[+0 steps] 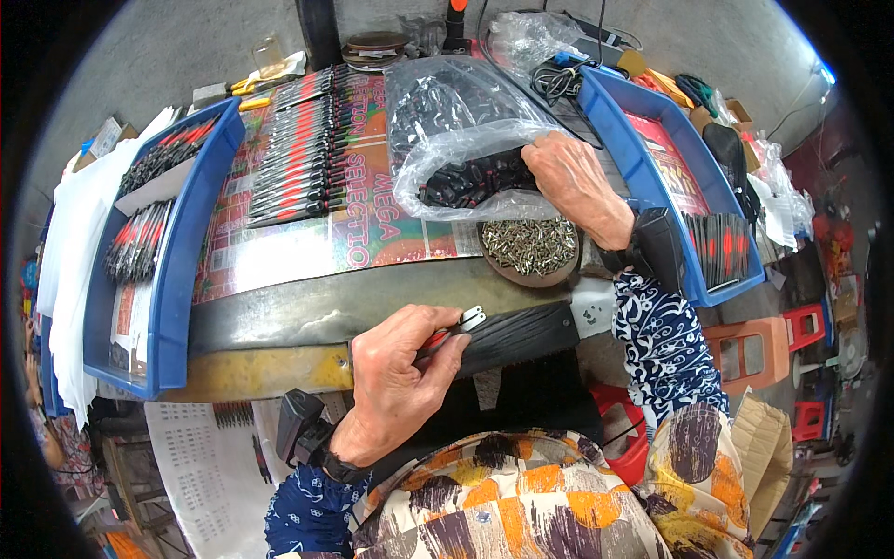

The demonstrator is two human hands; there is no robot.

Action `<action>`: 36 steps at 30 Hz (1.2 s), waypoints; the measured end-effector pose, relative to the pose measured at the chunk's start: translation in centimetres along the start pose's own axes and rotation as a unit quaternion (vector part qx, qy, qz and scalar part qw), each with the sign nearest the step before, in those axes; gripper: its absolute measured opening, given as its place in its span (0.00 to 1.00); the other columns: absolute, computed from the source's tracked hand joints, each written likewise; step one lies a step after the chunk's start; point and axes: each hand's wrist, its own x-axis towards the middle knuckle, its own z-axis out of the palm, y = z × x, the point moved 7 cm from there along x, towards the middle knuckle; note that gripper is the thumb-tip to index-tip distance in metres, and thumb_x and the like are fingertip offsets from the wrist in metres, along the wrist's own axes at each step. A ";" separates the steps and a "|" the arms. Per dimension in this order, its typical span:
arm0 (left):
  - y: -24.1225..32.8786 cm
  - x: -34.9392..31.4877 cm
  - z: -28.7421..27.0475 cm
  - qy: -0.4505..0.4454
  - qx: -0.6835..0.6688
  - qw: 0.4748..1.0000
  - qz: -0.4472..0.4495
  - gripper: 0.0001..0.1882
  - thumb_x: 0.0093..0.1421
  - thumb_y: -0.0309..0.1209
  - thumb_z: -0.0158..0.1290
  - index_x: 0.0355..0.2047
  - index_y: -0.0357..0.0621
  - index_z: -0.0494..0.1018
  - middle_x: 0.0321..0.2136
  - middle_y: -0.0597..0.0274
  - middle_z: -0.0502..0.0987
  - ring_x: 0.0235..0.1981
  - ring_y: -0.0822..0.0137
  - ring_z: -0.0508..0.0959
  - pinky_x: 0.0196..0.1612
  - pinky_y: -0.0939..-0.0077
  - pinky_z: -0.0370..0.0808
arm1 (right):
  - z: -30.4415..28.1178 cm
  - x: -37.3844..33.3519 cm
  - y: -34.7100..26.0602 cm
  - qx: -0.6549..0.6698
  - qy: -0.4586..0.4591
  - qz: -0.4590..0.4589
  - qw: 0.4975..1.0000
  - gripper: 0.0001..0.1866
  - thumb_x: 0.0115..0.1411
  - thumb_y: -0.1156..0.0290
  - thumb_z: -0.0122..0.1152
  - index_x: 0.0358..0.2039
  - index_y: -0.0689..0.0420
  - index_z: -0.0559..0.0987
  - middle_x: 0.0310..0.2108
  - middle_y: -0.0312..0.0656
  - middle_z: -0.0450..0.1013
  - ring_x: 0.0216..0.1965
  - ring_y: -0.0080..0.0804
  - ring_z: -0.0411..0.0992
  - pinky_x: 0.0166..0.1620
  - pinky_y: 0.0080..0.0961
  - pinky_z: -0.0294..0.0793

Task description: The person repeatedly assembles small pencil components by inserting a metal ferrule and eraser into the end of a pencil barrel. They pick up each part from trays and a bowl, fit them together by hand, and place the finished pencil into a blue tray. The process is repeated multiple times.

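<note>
Close to the bench's near edge, my left hand (396, 377) is closed in a pinch. Between its fingers is a small red handle piece with flat, pale metal ends (472, 319) that have holes in them. My right hand (577, 182) reaches into the mouth of a clear plastic bag (456, 84), its fingers curled and their tips hidden. Black handle parts with bits of red (475, 177) fill the bag's opening. Just below my right hand stands a round dish (507, 272) heaped with small metal pins (531, 244).
Finished-looking red-and-black tools (303, 154) lie in rows on a printed sheet (372, 242). Blue trays stand at left (172, 317) and right (643, 121), both holding similar tools. Black wrapping (521, 335) covers part of the bench edge. Red stools (805, 326) stand at far right.
</note>
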 end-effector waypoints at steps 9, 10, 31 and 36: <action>0.9 -0.6 -0.1 -0.009 0.000 1.000 0.012 0.10 0.51 0.20 0.61 0.34 0.34 0.76 0.26 0.52 0.77 0.22 0.63 0.77 0.25 0.76 0.73 | 0.2 -0.3 0.3 0.007 0.020 -0.010 1.000 0.02 0.49 0.76 0.55 0.24 0.59 0.72 0.24 0.47 0.67 0.31 0.49 0.70 0.31 0.44 0.67; 1.0 -0.6 -0.1 -0.009 -0.001 1.000 0.013 0.10 0.51 0.20 0.61 0.34 0.34 0.76 0.26 0.53 0.77 0.21 0.63 0.77 0.25 0.76 0.73 | 0.1 -0.2 0.1 0.004 0.019 -0.010 1.000 0.02 0.49 0.76 0.55 0.24 0.59 0.72 0.24 0.47 0.67 0.31 0.49 0.70 0.31 0.44 0.68; 3.3 -2.5 0.8 -0.017 -0.003 1.000 0.022 0.10 0.50 0.19 0.61 0.34 0.35 0.76 0.24 0.58 0.76 0.18 0.70 0.72 0.21 0.79 0.69 | -9.9 -6.6 -11.4 0.621 0.017 0.407 0.670 0.11 0.57 0.80 0.63 0.41 0.63 0.77 0.30 0.34 0.74 0.24 0.15 0.73 0.26 0.10 0.71; 3.6 -3.1 1.6 -0.037 -0.003 0.999 0.015 0.10 0.50 0.19 0.60 0.34 0.36 0.77 0.24 0.58 0.76 0.18 0.73 0.71 0.21 0.81 0.68 | -9.5 -8.4 -13.3 0.647 0.026 0.408 0.643 0.12 0.58 0.81 0.62 0.43 0.63 0.77 0.30 0.33 0.75 0.25 0.13 0.73 0.26 0.10 0.71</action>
